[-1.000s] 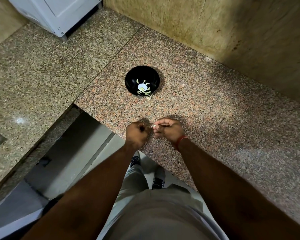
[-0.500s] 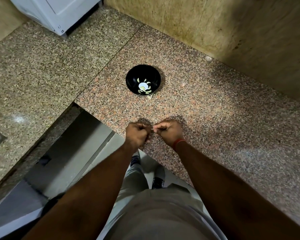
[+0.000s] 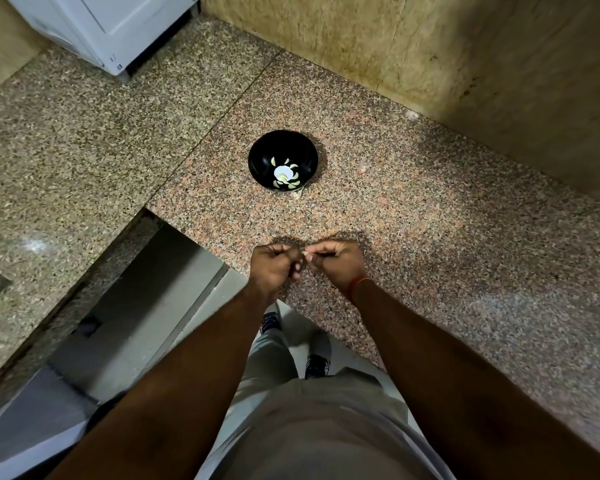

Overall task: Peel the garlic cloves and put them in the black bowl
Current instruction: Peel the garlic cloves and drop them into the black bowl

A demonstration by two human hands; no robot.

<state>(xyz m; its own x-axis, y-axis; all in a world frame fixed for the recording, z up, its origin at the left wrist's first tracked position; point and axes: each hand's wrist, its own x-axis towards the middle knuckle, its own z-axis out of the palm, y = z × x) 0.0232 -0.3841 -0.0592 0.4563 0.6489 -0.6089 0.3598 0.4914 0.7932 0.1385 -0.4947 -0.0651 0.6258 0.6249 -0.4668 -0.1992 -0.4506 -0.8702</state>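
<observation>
One garlic clove (image 3: 305, 253) sits pinched between two hands, just above the near edge of the counter (image 3: 430, 237); only a pale sliver of it shows between the fingertips; the left hand (image 3: 274, 266) is curled into a fist with its fingers closed on the clove from the left; the right hand (image 3: 338, 263) pinches it from the right, thumb and forefinger tight, a red thread (image 3: 359, 282) round the wrist. Farther away on the counter stands one black bowl (image 3: 257, 164), well apart from the hands; inside it lie peeled cloves (image 3: 293, 184), about six pale crescents ringed around a white spot at the bottom, though the exact count is hard to make out; one small pale scrap (image 3: 296, 195) lies on the stone touching the bowl's near rim. Far left, one white appliance (image 3: 101, 26) stands on the counter against the wall (image 3: 465, 57); below, two dark shoes (image 3: 316, 366) on the floor.
</observation>
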